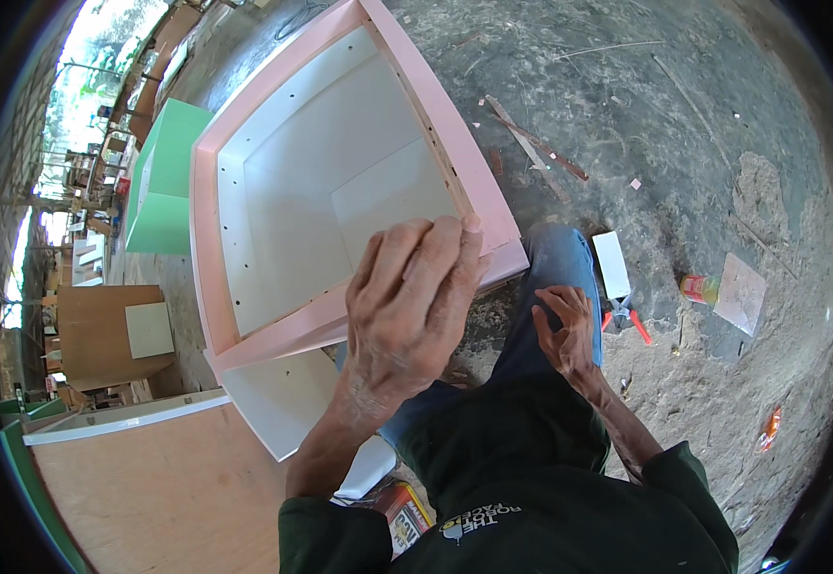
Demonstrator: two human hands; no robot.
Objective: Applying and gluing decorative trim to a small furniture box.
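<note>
A cabinet [201, 220] with a pink face frame and a white inside lies tilted in front of me. Over the frame's near right corner is my left hand [407, 292], its fingers bent and pressed together. The fingertips are at the pink edge, and whatever they may hold is hidden. My right hand [568, 330] rests against my right leg in blue jeans, with nothing in it and the loosely bent fingers apart. Beside that leg, red-handled pliers [641, 325] lie on the floor next to a white rectangular piece [612, 265].
Wood strips [536, 143] lie on the rough floor beyond the cabinet. At the right are a jar [699, 288] and a flat pale piece [741, 292]. A green cabinet [163, 182] and brown panel [101, 335] stand left; a large wooden panel [158, 488] is near left.
</note>
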